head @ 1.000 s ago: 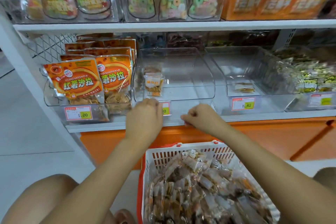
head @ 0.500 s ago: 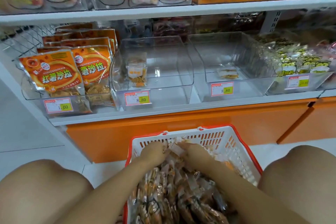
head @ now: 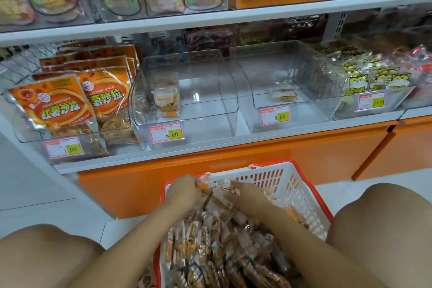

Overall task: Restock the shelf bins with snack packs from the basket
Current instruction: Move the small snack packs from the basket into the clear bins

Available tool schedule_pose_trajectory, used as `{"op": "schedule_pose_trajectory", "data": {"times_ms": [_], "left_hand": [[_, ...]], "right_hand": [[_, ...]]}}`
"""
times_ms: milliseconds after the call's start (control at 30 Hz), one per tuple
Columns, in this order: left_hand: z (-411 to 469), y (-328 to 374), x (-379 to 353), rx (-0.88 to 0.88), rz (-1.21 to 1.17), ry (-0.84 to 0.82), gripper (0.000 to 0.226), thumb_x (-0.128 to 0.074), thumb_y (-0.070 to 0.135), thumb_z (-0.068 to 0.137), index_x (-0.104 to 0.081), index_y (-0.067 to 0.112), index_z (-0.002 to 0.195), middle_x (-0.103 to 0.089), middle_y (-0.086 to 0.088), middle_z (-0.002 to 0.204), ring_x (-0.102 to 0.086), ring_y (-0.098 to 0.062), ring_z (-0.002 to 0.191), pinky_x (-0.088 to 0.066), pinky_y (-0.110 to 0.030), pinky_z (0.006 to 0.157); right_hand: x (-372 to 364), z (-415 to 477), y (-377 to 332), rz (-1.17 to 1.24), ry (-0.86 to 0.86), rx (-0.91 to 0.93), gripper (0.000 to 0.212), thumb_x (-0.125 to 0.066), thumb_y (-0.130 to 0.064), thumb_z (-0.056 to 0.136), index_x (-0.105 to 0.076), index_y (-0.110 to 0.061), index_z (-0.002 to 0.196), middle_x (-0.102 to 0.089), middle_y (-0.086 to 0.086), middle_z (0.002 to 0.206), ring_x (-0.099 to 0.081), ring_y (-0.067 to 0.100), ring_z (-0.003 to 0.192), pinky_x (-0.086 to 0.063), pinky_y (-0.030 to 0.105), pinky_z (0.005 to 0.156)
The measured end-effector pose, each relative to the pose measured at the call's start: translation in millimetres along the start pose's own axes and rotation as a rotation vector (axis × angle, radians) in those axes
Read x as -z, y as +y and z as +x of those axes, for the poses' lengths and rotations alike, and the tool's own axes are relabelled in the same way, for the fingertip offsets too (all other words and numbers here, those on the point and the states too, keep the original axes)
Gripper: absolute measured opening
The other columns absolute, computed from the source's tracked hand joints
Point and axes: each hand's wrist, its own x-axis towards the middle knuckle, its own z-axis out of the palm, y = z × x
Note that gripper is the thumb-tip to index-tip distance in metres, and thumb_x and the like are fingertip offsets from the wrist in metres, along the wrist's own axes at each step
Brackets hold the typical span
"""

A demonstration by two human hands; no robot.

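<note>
Single view, head-worn, wide-angle. Looks forward and down, facing shelf bins (head: 205,82) at close range. Basket (head: 292,184) nearest, low centre, between knees (head: 385,217). Shelf lines bowed toward frame edges.

I count four clear bins (head: 210,91) along the lower shelf's (head: 243,140) front edge, with four price tags (head: 167,134), one on each. Each middle bin holds a single pack (head: 166,100). The left-end bin shows two orange bags (head: 59,105) in front. There is one basket (head: 304,192); its snack packs (head: 222,241) are heaped and blurred, maybe several dozen.
</note>
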Motion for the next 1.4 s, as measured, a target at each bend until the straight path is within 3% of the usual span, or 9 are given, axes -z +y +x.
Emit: {"op": "schedule_pose_trajectory", "data": {"times_ms": [67, 133, 233, 467, 600, 767, 967, 1233, 1400], "left_hand": [[-7.4, 6.2, 19.5, -0.014, -0.145, 0.033, 0.025, -0.047, 0.014, 0.096, -0.071, 0.016, 0.104, -0.069, -0.003, 0.088, -0.065, -0.019, 0.071, -0.048, -0.024, 0.063], [-15.0, 9.6, 34.5, -0.04, -0.388, 0.079, 0.021, -0.052, 0.014, 0.096, -0.071, 0.015, 0.103, -0.071, -0.008, 0.103, -0.067, -0.026, 0.092, -0.05, -0.027, 0.077], [-26.3, 17.9, 54.3, -0.009, -0.868, 0.139, 0.016, -0.055, 0.008, 0.095, -0.069, 0.012, 0.091, -0.07, -0.018, 0.098, -0.067, -0.032, 0.094, -0.057, -0.037, 0.079], [-33.5, 42.2, 92.7, -0.034, -1.559, 0.085, 0.016, -0.048, 0.0, 0.095, -0.064, -0.001, 0.094, -0.073, -0.012, 0.089, -0.072, -0.017, 0.078, -0.058, -0.023, 0.066], [-29.5, 41.4, 106.5, -0.044, -1.429, 0.017, 0.011, -0.055, 0.002, 0.092, -0.065, 0.0, 0.09, -0.073, -0.011, 0.083, -0.071, -0.015, 0.073, -0.058, -0.026, 0.076], [-24.2, 37.8, 122.4, -0.101, -1.029, -0.099, 0.003, -0.063, 0.001, 0.087, -0.063, 0.004, 0.087, -0.071, -0.012, 0.078, -0.072, -0.016, 0.07, -0.057, -0.02, 0.062], [-14.5, 41.3, 147.4, -0.198, -1.033, -0.095, 0.007, -0.061, -0.004, 0.086, -0.06, 0.003, 0.088, -0.07, -0.011, 0.066, -0.071, -0.014, 0.062, -0.056, -0.019, 0.055], [4.5, 17.8, 168.4, -0.19, -1.297, 0.095, 0.007, -0.059, -0.002, 0.088, -0.058, 0.005, 0.088, -0.071, -0.006, 0.068, -0.072, -0.014, 0.066, -0.059, -0.021, 0.063], [18.5, -22.3, 185.4, -0.166, -0.591, 0.568, 0.004, -0.07, 0.018, 0.085, -0.068, 0.015, 0.087, -0.071, 0.0, 0.075, -0.068, -0.014, 0.069, -0.055, -0.026, 0.063]], "right_hand": [[8.6, -0.6, -8.5, 0.211, 0.037, -0.008, 0.066, -0.047, -0.058, 0.09, -0.044, -0.018, 0.142, -0.053, 0.005, 0.137, -0.052, 0.021, 0.122, -0.04, 0.029, 0.096], [18.7, -6.0, -21.2, 0.543, 0.008, 0.019, 0.077, -0.05, -0.071, 0.076, -0.054, -0.019, 0.132, -0.061, 0.006, 0.124, -0.059, 0.02, 0.11, -0.047, 0.031, 0.093], [32.5, -18.8, -39.0, 0.915, -0.062, 0.127, 0.052, -0.058, -0.058, 0.077, -0.061, -0.021, 0.115, -0.066, 0.008, 0.097, -0.068, 0.015, 0.082, -0.057, 0.03, 0.08], [52.5, -40.1, -52.7, 1.214, -0.027, 0.266, 0.039, -0.065, -0.03, 0.077, -0.067, -0.004, 0.107, -0.073, 0.014, 0.099, -0.07, 0.02, 0.093, -0.054, 0.021, 0.075], [60.7, -43.8, -58.7, 1.264, 0.231, 0.234, 0.028, -0.058, -0.026, 0.089, -0.07, -0.002, 0.099, -0.073, 0.018, 0.089, -0.07, 0.02, 0.08, -0.056, 0.022, 0.072], [74.7, -39.8, -60.7, 1.021, 0.527, 0.169, 0.037, -0.046, -0.019, 0.1, -0.06, -0.013, 0.067, -0.054, -0.005, 0.054, -0.048, 0.009, 0.055, -0.04, 0.026, 0.061], [101.8, -30.6, -81.9, 0.712, 0.733, 0.264, 0.033, -0.045, -0.022, 0.1, -0.059, -0.013, 0.071, -0.054, 0.003, 0.063, -0.049, 0.014, 0.06, -0.04, 0.026, 0.061], [129.6, 3.8, -143.3, 1.027, 0.206, 0.38, 0.017, -0.059, -0.024, 0.092, -0.063, -0.009, 0.098, -0.069, 0.003, 0.077, -0.067, 0.011, 0.062, -0.051, 0.016, 0.053], [145.1, 44.9, -168.8, 0.884, 0.268, 0.42, 0.012, -0.064, -0.017, 0.09, -0.063, -0.005, 0.094, -0.064, 0.009, 0.074, -0.06, 0.013, 0.059, -0.049, 0.015, 0.053]]}}
